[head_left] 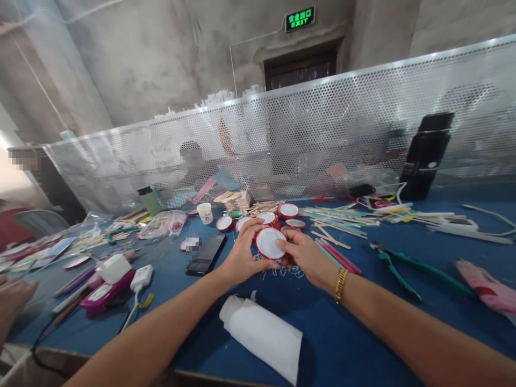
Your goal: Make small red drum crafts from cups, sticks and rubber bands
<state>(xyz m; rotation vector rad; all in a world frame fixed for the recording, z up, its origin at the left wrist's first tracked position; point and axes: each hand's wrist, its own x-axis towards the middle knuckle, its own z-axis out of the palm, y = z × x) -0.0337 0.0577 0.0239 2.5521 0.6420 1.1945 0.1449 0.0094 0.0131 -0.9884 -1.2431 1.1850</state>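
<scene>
Between my two hands is a round white disc with a red rim (269,243), tilted toward me above the blue table. My left hand (244,252) grips its left edge, with the thumb underneath. The thumb of my right hand (300,248) presses on the disc's right side, the other fingers behind it. Just beyond my hands lie more red-rimmed discs (289,210), some of them stacked. Thin coloured loops (282,270) lie on the table below the held disc. A folded white sheet (266,336) lies nearer to me, between my forearms.
Green-handled pliers (403,263) and a pink pouch (487,287) lie to the right. A black phone (206,255) and a white paper cup (205,213) are left of my hands. Wooden sticks (330,235) lie behind. A perforated metal screen (298,134) borders the table. Another person's hand (16,295) shows far left.
</scene>
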